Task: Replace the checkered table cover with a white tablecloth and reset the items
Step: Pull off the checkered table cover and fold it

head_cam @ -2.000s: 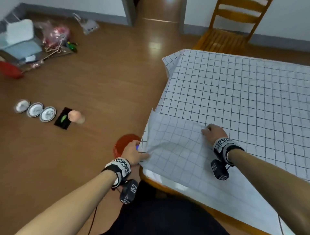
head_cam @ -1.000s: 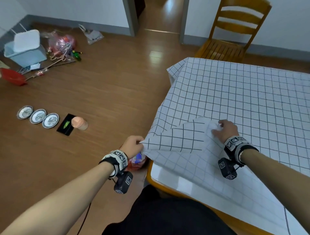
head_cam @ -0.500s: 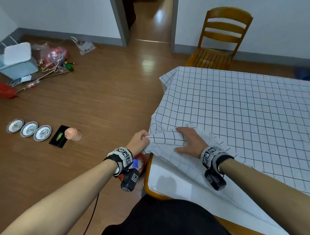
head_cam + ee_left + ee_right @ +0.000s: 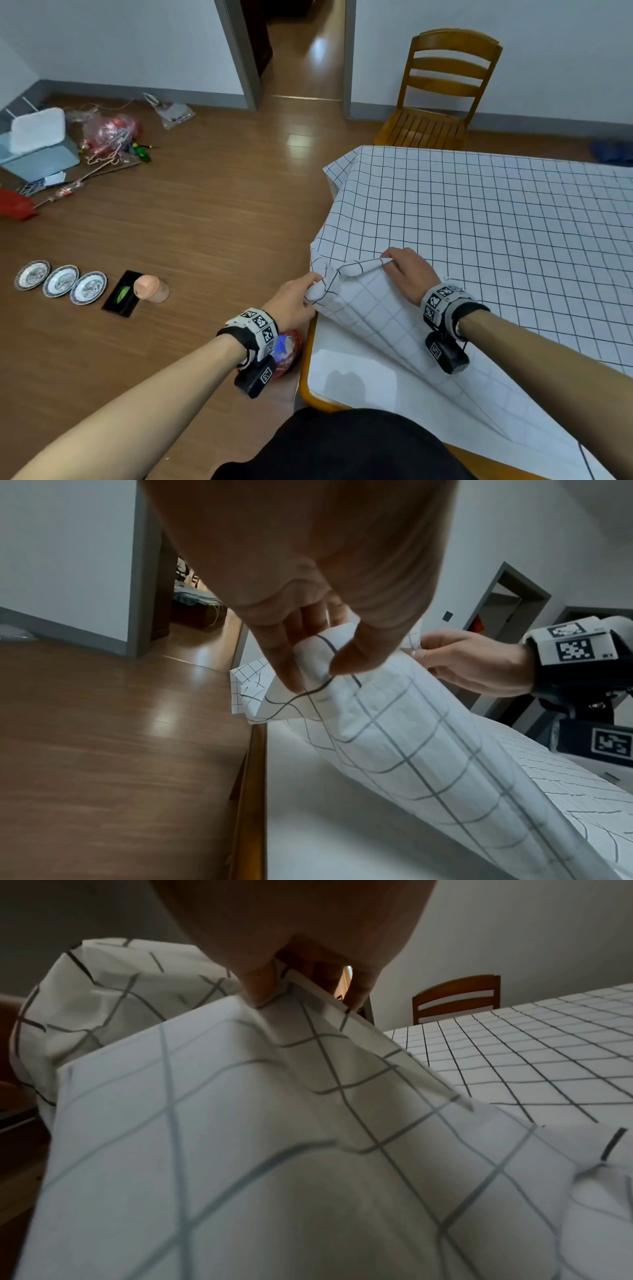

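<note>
The checkered table cover lies over the table, with its near left corner folded back and lifted. My left hand pinches the bunched corner of the cover at the table's left edge. A short way to the right, my right hand grips the folded edge of the same cover. Where the cover is peeled away, the white tabletop with its wooden rim shows. No white tablecloth is in view.
On the floor at the left lie three small plates, a black tray and a pink cup. A red object sits by the table's corner under my left wrist. A wooden chair stands beyond the table; clutter lies far left.
Both hands have drawn the cover's corner further back and gathered it. My right hand went from lying flat on the fold to gripping its edge, and more bare tabletop shows.
</note>
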Tool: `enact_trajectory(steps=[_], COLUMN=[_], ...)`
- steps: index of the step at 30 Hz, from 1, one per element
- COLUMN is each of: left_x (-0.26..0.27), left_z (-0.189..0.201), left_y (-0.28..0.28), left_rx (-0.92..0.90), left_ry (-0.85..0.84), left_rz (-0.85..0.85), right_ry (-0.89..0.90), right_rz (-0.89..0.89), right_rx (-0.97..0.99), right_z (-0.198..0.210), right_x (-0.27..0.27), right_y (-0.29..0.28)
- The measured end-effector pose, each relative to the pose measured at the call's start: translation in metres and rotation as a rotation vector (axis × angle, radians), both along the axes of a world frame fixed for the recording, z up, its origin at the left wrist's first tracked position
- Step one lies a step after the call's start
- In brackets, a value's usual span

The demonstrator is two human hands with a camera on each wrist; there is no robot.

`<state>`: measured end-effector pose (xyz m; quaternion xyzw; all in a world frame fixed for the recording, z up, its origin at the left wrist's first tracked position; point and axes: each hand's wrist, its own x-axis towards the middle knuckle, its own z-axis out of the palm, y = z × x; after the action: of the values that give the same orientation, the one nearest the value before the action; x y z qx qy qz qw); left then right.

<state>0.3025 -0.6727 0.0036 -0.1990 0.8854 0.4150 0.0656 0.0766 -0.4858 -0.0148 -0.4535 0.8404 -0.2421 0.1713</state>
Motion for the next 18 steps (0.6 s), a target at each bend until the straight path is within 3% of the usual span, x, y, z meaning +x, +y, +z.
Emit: enact_trajectory(steps=[8,18], left_x=[-0.008,-0.014], left_z=[0.001,0.0], left_y=[0.013,0.01], left_rx=[-0.12,-0.652], left_ry=[-0.185,-0.204], left_rz=[-0.026,-0.128], right_ry=[-0.006,0.08], right_rz=[-0.016,-0.105], right_rx=[0.051,0.215], right_z=[0.006,0.022], right_x=[0.003,0.0], right_y=[0.005,0.013])
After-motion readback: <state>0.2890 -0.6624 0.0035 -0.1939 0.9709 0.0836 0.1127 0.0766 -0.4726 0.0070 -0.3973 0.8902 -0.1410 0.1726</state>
